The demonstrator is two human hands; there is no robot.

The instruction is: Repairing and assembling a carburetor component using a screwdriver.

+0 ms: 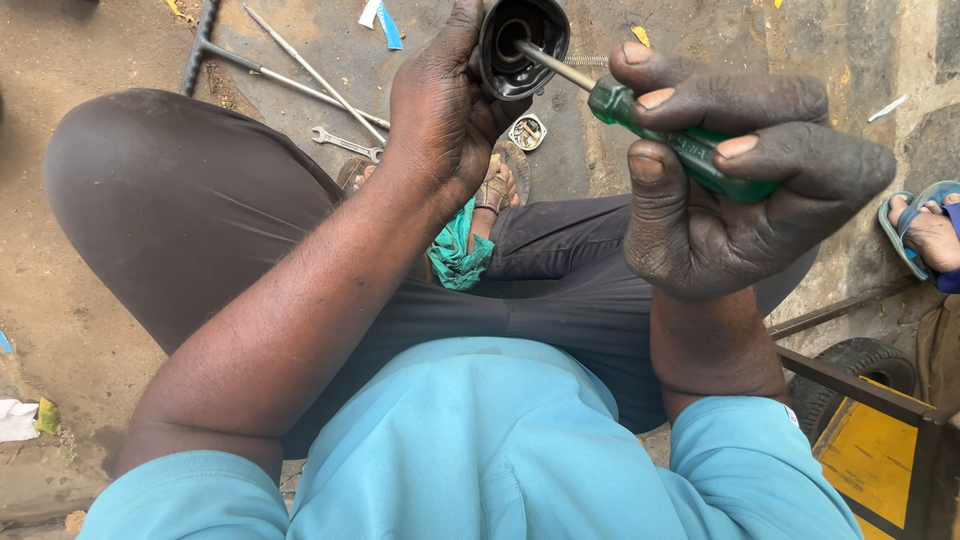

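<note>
1. Above the seated person's crossed legs, toward twelve o'clock in the head view, the left hand [440,110] grasps a black cup-shaped housing [522,45], fingers wrapped behind it so its open mouth faces back toward the person.
2. At about two o'clock from the lap, the right hand [730,190] is clenched round the green handle of a screwdriver [640,110]; its metal shaft runs up and to the left, with the tip inside the housing's mouth.
3. Whether the tip sits in a screw head cannot be told, because the inside of the housing is dark.
4. To do this step well, the shaft would probably need to stay in line with whatever the tip bears on, with the left hand bracing the housing against the push so the tip does not skid off.
5. A likely risk is the blade slipping toward the left palm, which lies just behind the housing.
6. On the ground at eleven o'clock lie a small spanner [345,143] and long metal rods [300,65]; a small metal part [527,131] rests near the sandalled foot [492,185].
7. A green rag [458,250] is tucked at the knee, and another person's foot in a blue sandal [925,232] shows at three o'clock.
</note>
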